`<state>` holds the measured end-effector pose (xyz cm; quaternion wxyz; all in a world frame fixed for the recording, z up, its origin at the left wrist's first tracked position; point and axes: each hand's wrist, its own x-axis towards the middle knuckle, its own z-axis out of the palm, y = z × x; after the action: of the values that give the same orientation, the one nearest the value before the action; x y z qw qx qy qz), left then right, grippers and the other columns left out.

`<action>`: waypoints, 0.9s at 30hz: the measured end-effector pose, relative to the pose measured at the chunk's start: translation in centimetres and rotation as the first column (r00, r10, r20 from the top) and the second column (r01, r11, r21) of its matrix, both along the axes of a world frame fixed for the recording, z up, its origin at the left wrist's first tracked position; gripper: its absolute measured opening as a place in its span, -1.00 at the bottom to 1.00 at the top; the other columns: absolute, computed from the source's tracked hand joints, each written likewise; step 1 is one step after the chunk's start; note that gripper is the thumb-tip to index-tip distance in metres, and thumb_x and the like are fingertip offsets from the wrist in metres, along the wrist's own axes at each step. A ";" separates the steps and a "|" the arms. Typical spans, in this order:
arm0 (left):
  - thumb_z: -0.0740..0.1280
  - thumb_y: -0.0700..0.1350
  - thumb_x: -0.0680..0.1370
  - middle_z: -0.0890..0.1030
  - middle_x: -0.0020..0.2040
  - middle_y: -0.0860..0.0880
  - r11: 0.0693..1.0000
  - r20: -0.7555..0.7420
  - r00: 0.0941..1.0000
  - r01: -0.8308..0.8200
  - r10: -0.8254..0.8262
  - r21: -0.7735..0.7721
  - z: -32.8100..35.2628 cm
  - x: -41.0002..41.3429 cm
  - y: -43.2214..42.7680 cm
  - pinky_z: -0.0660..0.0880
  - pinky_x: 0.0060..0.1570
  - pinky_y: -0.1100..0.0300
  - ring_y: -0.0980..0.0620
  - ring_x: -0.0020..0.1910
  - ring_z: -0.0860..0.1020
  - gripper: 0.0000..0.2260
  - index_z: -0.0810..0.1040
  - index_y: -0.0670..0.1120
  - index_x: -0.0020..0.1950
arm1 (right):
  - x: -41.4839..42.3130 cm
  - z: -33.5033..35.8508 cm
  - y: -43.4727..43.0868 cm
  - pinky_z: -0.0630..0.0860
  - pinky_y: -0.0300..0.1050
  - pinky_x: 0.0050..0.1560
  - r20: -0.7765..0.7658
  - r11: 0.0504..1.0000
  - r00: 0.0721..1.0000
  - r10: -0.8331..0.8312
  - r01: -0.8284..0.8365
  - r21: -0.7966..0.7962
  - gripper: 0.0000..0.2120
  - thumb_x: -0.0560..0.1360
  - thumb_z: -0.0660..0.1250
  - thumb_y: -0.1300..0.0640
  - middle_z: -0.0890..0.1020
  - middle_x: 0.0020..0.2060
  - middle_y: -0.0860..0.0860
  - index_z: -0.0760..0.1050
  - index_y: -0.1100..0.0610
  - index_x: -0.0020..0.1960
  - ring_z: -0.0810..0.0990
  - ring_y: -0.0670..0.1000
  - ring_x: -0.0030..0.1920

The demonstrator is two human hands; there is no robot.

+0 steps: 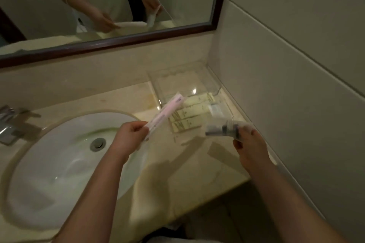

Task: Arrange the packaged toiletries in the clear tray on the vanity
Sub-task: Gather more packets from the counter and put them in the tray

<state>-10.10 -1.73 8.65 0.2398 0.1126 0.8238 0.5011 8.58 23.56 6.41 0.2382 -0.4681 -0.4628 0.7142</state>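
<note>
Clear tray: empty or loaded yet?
Partly loaded. The clear tray holds cream packets laid flat in its near half; its far half looks bare.

Long sachet [167,110] in left fingers [138,128]: thin plastic film, slight sheen. Clear bag [225,128] in right fingers [251,133]: crinkly transparent plastic. Tray [214,85] just beyond both: clear hard plastic, glossy, glints. Cream packets [189,113] in it: matt, paper-like. Bench [197,167] under fingers: polished cream stone, glossy. Sink [59,163] left of left fingers: glossy white ceramic; tap [11,122] shiny metal. Mirror frame [118,42] far beyond: dark smooth wood
</note>
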 end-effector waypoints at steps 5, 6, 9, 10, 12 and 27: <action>0.27 -0.25 0.55 0.59 -0.31 -0.08 0.998 0.024 0.999 0.040 -0.041 0.040 -0.9 -3.0 3.1 0.35 -0.28 0.16 0.00 -0.31 0.47 -0.67 0.70 0.09 -0.24 | -4.4 -1.2 5.3 0.45 -0.16 -0.35 0.063 0.997 0.998 -0.025 0.020 0.080 -0.94 0.50 0.34 0.17 0.54 -0.29 0.06 0.55 0.16 -0.12 0.48 -0.02 -0.30; 0.27 -0.25 0.56 0.61 -0.31 -0.01 0.999 0.048 0.999 0.017 -0.019 0.043 -1.2 -3.4 3.1 0.35 -0.28 0.17 0.03 -0.31 0.49 -0.63 0.71 0.15 -0.26 | -5.4 -1.6 6.1 0.48 -0.14 -0.31 0.093 0.995 0.995 -0.018 0.009 0.096 -0.93 0.49 0.35 0.16 0.57 -0.25 0.09 0.57 0.16 -0.13 0.52 0.00 -0.27; 0.26 -0.30 0.56 0.66 -0.34 0.13 0.996 0.119 0.991 -0.064 0.057 0.055 -1.5 -4.2 2.6 0.40 -0.20 0.17 0.05 -0.24 0.54 -0.59 0.70 0.15 -0.25 | -7.9 -2.7 8.0 0.55 -0.11 -0.20 0.222 0.981 0.969 0.110 -0.143 0.135 -0.85 0.49 0.36 0.11 0.66 -0.11 0.10 0.59 0.16 0.01 0.62 0.03 -0.16; 0.26 -0.31 0.57 0.66 -0.35 0.14 0.995 0.124 0.990 -0.079 0.072 0.054 -1.6 -4.5 2.5 0.40 -0.21 0.19 0.03 -0.23 0.54 -0.62 0.70 0.11 -0.21 | -8.7 -3.0 8.4 0.57 -0.09 -0.18 0.256 0.964 0.946 0.200 -0.237 0.121 -0.82 0.49 0.37 0.11 0.67 -0.07 0.10 0.58 0.17 0.04 0.64 0.05 -0.12; 0.24 -0.32 0.57 0.64 -0.38 0.14 0.994 0.119 0.988 -0.104 0.101 0.022 -1.5 -4.5 2.4 0.38 -0.29 0.22 0.02 -0.27 0.51 -0.71 0.68 0.01 -0.08 | -10.2 -3.5 8.4 0.63 -0.02 -0.10 0.304 0.904 0.879 0.368 -0.415 0.106 -0.80 0.48 0.39 0.10 0.68 -0.04 0.12 0.58 0.16 0.05 0.67 0.09 -0.06; 0.30 -0.23 0.57 0.57 -0.25 -0.07 0.996 0.113 0.991 0.076 -0.069 -0.052 -1.3 -4.6 8.9 0.29 -0.20 0.16 0.01 -0.25 0.43 -0.69 0.71 0.14 -0.18 | -12.4 -3.6 6.7 0.48 -0.10 -0.07 0.756 0.402 0.548 0.357 -0.821 0.405 -0.56 0.36 0.47 0.08 0.56 0.08 0.02 0.44 0.02 0.20 0.58 0.09 0.03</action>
<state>-14.67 7.14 7.31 0.3064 0.1077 0.8183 0.4742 -3.83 30.26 2.80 -0.0300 -0.3072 -0.8924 0.3292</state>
